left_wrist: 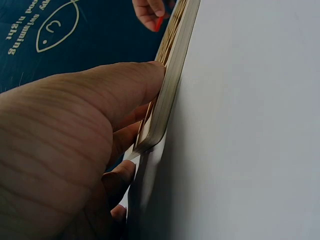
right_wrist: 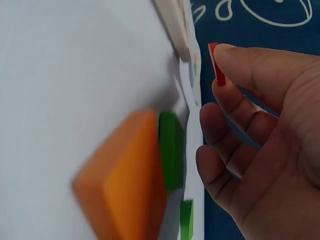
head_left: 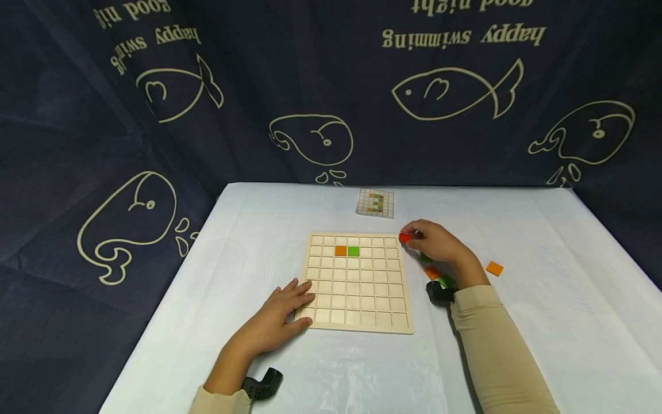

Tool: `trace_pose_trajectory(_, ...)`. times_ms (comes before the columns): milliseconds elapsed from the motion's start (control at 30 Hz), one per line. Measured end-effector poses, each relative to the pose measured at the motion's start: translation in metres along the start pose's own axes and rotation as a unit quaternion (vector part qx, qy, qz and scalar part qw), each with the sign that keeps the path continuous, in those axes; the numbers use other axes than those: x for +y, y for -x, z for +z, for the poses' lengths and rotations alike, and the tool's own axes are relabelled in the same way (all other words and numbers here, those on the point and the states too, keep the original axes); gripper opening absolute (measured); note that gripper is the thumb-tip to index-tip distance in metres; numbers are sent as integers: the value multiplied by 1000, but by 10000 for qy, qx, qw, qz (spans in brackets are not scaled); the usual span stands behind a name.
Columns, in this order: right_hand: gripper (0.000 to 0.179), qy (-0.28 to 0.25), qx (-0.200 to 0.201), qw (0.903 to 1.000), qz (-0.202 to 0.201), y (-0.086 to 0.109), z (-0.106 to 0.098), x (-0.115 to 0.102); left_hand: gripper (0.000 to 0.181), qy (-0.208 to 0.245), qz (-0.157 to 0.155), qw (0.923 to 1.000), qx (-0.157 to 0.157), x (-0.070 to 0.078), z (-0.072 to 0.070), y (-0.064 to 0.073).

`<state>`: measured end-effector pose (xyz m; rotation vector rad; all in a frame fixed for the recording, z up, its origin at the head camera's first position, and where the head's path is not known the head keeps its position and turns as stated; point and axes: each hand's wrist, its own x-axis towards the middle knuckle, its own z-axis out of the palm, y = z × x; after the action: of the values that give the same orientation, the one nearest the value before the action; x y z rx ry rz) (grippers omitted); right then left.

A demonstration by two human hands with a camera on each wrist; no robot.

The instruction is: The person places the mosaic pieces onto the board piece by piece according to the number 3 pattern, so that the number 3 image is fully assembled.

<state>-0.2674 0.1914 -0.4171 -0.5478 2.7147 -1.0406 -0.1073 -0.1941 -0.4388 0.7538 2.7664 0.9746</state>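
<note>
Your grid board point(head_left: 354, 287) has two in: orange tile point(head_left: 341, 250) and green tile point(head_left: 353, 251), second row from its far edge. Red tile point(head_left: 404, 237) not set: your right hand point(head_left: 435, 241) pinches it, thumb to finger, by the board's far right corner. Your left hand point(head_left: 280, 312), fingers apart, rests at the board's near left corner. Loose tiles point(head_left: 431, 273) right of the board, probably left to do; your arm may hide some. Pattern card point(head_left: 375, 203) beyond the board: cells too small to read surely.
</note>
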Motion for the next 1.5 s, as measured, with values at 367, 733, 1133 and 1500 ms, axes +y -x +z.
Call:
trace_pose_trajectory(367,26,-376,-171,9987,-285,-6,17,-23,51,14,5,10000,-6,0,-1,0)
trace_pose_trajectory(733,29,-116,-584,9968,-538,-11,27,-39,50,-17,13,10000,-11,0,0,0)
trace_pose_trajectory(1133,26,20,-940,9910,-950,-15,30,-53,50,-71,48,10000,34,-3,1,0)
trace_pose_trajectory(1500,30,156,-1168,9872,-1075,-23,42,-55,50,-85,77,9999,31,-2,-1,0)
